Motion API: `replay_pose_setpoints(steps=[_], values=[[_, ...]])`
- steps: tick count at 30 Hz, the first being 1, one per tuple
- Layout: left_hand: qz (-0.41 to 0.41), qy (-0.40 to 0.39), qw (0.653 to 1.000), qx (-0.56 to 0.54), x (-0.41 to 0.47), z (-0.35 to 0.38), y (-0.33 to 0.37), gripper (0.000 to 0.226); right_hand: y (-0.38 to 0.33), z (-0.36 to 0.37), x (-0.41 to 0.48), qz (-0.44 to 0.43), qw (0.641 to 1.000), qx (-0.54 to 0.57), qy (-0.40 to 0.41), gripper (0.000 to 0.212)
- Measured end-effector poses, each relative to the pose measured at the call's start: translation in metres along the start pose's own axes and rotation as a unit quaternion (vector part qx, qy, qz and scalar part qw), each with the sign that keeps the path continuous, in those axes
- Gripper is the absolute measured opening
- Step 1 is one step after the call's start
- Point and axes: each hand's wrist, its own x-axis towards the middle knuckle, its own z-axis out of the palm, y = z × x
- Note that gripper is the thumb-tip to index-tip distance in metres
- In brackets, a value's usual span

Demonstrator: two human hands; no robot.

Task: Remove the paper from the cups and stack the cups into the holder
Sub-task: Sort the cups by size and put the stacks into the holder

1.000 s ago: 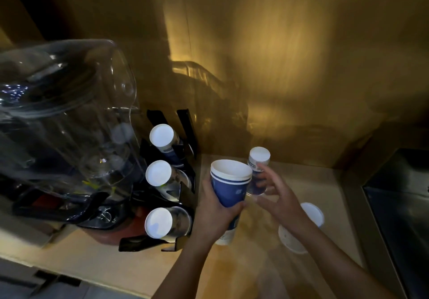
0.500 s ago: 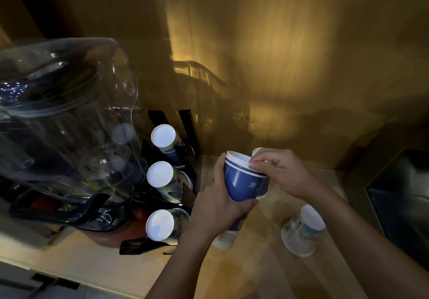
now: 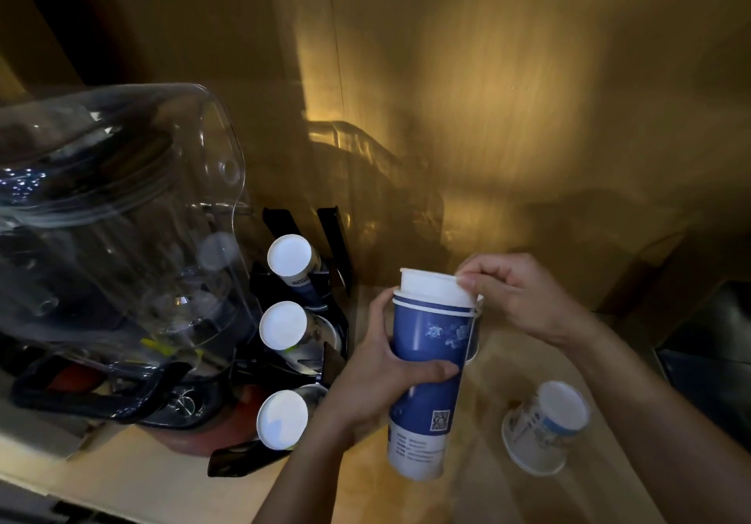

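The left hand [image 3: 378,377] is wrapped around the blue cup stack [image 3: 426,377], held upright over the counter [image 3: 479,495] just right of the black holder [image 3: 325,357]. The right hand [image 3: 516,296] pinches the white inner cup [image 3: 437,285] at its rim. Light, thin paper — likely crushable, so hold the walls gently.

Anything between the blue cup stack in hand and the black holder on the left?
Nothing visible. The left hand holds the blue cup stack just right of the black holder, open counter between. The holder's three slots, though, each already show a white-bottomed cup stack.
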Motion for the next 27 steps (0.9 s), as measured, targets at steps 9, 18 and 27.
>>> replay_pose_setpoints(steps=[9,18,27], values=[[0.01,0.001,1.0,0.03,0.002,-0.004,-0.003,0.105,-0.001,-0.013,0.013,-0.049,0.998,-0.004,0.034,0.024],[0.002,-0.03,0.998,0.063,0.003,-0.009,-0.003,0.097,0.018,-0.008,0.013,-0.275,0.803,-0.528,0.034,0.071],[-0.04,-0.089,0.995,0.021,0.007,-0.008,-0.005,0.092,0.071,-0.021,0.003,-0.318,0.658,-0.663,0.163,0.063]])
